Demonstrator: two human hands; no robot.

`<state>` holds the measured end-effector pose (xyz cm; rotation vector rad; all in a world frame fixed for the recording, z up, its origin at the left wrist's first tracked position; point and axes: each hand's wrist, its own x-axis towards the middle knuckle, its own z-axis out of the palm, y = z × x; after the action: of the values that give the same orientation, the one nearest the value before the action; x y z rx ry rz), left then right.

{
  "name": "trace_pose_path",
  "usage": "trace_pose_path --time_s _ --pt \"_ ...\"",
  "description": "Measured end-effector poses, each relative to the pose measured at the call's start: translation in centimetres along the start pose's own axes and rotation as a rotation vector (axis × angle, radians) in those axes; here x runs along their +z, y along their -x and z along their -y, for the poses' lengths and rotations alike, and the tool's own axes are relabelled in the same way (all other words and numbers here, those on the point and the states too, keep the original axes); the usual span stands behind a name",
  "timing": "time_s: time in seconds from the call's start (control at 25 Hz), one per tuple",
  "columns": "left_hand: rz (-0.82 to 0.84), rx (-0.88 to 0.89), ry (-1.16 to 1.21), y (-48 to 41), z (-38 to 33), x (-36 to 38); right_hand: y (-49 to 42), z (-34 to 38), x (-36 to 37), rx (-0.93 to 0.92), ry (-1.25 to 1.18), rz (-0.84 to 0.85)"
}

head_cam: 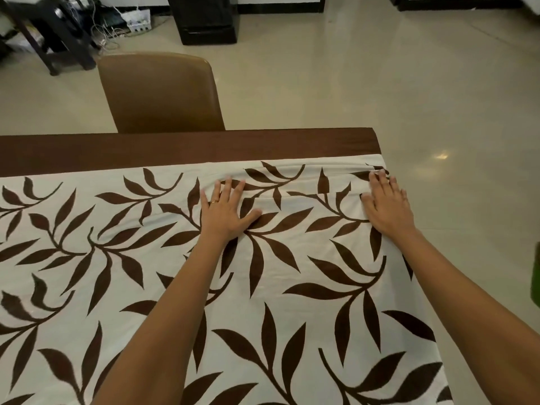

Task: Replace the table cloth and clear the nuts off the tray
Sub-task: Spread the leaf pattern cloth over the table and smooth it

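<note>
Head view looks down on the table cloth [146, 258], which lies spread over the table top and fills the near part of the picture; it is cream white, printed with large dark brown leaves on curving stems; its far edge runs straight across, and its right edge drops over the side of the table; a low crease runs along the far edge between the two hands, and the cloth is slightly bunched at the far right corner. The left hand [226, 211] lies flat on the cloth near that far edge, fingers straight and spread, gripping nothing; a ring [214, 202] shows on one finger. The right hand [387, 206] also lies flat, fingers straight, its tips at the bunched corner, holding nothing. Beyond the cloth's far edge lies a plain brown band [175, 150]; whether it is bare table or another cloth I cannot tell. A tan chair [160, 92] stands against the far side; behind it, pale glossy floor [380, 68], a black cabinet [204, 19], and a dark stool [58, 33] beside tangled cables [108, 33].
</note>
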<state>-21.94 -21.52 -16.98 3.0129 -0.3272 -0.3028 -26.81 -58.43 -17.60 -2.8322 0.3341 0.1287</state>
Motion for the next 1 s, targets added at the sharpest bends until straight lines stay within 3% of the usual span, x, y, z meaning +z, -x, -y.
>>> trace_pose_path --time_s 0.2,0.4,0.56,0.72,0.84,1.0 --pt "-0.174 -0.050 0.156 -3.6 -1.7 -1.2 -3.0 1.7 -0.2 -0.066 -0.081 -0.126" --pt "-0.075 -0.120 0.111 -7.5 -0.5 -1.1 -7.1 2.5 0.3 -0.038 0.030 -0.084" --pt "-0.079 -0.116 0.087 -9.3 -0.2 -1.0 -8.4 2.6 0.4 -0.024 0.039 -0.102" --pt "-0.163 -0.055 0.234 -6.8 0.5 -1.0 -5.3 2.0 1.0 0.019 0.057 -0.093" --pt "-0.267 -0.198 0.190 -2.5 3.5 -0.8 -2.7 1.1 1.1 0.043 0.029 -0.082" --pt "-0.220 -0.415 0.136 4.1 8.2 0.5 0.3 0.1 1.3 0.059 0.049 -0.077"
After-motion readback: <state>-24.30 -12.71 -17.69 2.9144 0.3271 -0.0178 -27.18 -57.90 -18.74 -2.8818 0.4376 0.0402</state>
